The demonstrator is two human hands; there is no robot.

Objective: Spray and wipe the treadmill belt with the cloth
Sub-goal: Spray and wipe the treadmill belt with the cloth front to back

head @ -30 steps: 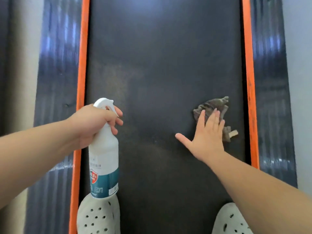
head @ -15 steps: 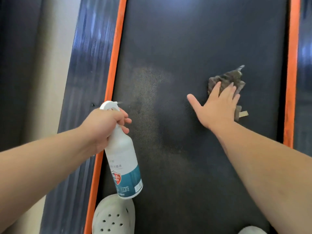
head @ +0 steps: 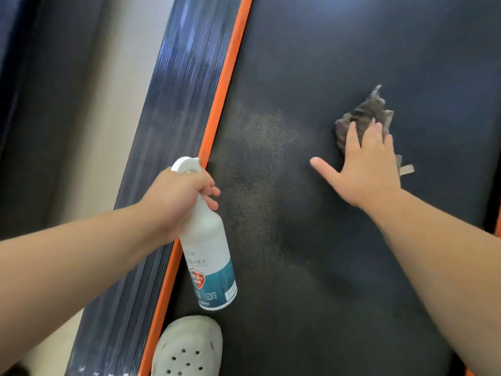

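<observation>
The black treadmill belt fills the middle and right of the view. A pale misted patch of spray lies on it near the left edge. My left hand grips the neck and trigger of a white spray bottle with a teal label, its nozzle pointing at the belt. My right hand presses flat, fingers spread, on a crumpled grey cloth lying on the belt at the right. Part of the cloth is hidden under the palm.
An orange stripe borders the belt on the left, beside a dark ribbed side rail. A white perforated clog stands on the belt at the bottom. Beige floor lies left of the treadmill.
The view has swung left and tilted. A misted spray patch has appeared and widened on the belt. My right hand with the cloth has slid slightly forward; the left still grips the bottle.
</observation>
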